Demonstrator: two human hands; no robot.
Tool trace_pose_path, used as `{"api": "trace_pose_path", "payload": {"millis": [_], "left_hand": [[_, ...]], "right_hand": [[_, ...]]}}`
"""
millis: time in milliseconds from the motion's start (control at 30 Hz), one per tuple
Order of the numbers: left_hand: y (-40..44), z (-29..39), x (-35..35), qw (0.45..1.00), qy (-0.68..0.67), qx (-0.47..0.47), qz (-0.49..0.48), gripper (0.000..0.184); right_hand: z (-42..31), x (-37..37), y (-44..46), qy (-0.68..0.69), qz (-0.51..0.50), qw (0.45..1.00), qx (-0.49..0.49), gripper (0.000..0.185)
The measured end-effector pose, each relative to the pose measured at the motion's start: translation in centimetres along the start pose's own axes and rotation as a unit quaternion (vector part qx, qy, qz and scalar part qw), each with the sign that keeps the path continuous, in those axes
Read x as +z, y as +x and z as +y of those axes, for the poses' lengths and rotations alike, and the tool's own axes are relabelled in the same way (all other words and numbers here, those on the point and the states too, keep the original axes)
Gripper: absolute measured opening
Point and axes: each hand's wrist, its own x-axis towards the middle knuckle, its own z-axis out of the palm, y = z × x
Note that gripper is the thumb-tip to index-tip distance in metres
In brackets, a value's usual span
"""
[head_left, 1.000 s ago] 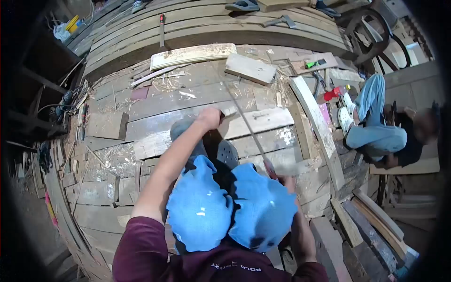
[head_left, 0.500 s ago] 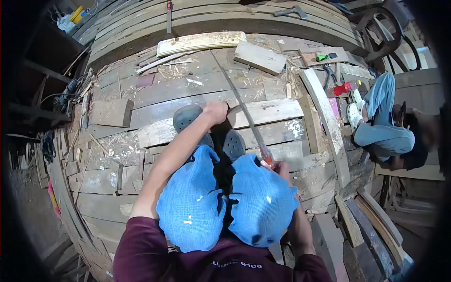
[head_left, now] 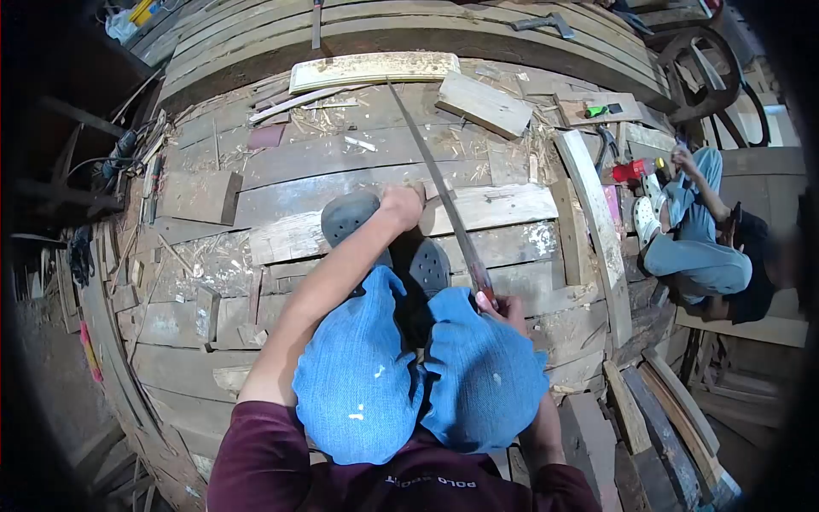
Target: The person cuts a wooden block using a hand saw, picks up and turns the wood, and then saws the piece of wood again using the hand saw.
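Observation:
My right hand (head_left: 505, 309) is closed round the handle end of a long tapering handsaw (head_left: 438, 177), low beside my right knee. The saw's blade slants away from me across a pale wooden board (head_left: 503, 207) lying on the planks. My left hand (head_left: 403, 207) is closed at that board, just left of the blade; its fingertips are mostly hidden and it seems to grip the far edge. One clog (head_left: 345, 220) rests over the board beside this hand, and another clog (head_left: 425, 266) sits nearer my knees.
A wood block (head_left: 485, 104) and a pale plank (head_left: 373, 72) lie ahead among shavings. On the back bench is a hammer-like tool (head_left: 546, 24). At right, a long board (head_left: 595, 230), a red bottle (head_left: 631, 169) and a seated person (head_left: 704, 243).
The view has shifted slightly, with both hands still at the board and saw. At right, the other person's hand has come up beside the red bottle.

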Motion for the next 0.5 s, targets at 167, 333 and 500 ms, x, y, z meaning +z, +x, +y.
{"api": "trace_pose_path", "payload": {"millis": [167, 333, 500], "left_hand": [[0.2, 0.2, 0.8, 1.0, -0.003, -0.008, 0.001, 0.03], [0.1, 0.0, 0.8, 1.0, 0.013, 0.005, 0.009, 0.03], [0.2, 0.1, 0.6, 1.0, -0.005, -0.001, -0.005, 0.03]], "right_hand": [[1.2, 0.7, 0.5, 0.016, 0.039, 0.997, 0.063, 0.048], [2.4, 0.9, 1.1, 0.108, -0.015, 0.991, 0.075, 0.05], [1.5, 2.4, -0.2, 0.1, 0.053, 0.991, 0.072, 0.048]]}}
